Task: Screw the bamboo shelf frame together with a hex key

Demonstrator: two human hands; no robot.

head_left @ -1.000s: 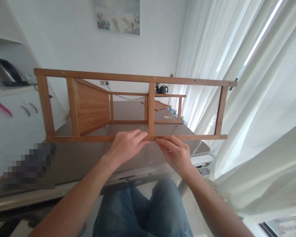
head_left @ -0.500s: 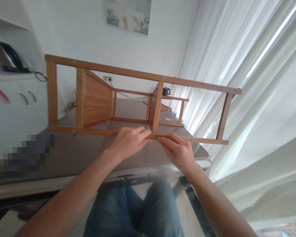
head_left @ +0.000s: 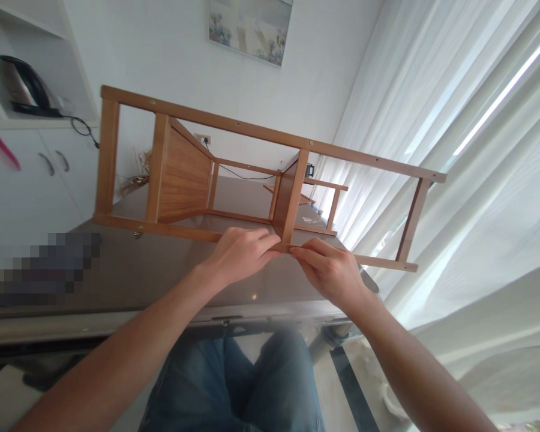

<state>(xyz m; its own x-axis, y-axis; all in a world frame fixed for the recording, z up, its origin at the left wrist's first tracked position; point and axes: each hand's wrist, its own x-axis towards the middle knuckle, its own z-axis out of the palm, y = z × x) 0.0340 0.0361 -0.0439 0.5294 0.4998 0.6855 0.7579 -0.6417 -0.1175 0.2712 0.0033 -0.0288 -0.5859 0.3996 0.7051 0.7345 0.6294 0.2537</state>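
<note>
- The wooden rack is held up in both hands, tilted across the view, with two long rails joined by crosspieces and a slatted wooden panel at one end.
- The left hand is on the rack's near long rail, just left of a crosspiece. Its fingers are closed and curled over the rail, gripping it.
- The right hand is on the same rail, just right of that crosspiece. Its fingers are closed on the rail, with the fingertips pressing against the wood near the joint.
- The two hands are close together but not touching, with the crosspiece end between them.
- A table lies beneath the rack. I cannot tell whether the rack touches it.
- The person's jeans show below the rack, past the table edge.
- White curtains hang to the right of the rack.
- A framed picture hangs on the wall beyond the rack.
- A kettle sits on a white shelf to the rack's left, above white cupboards.
</note>
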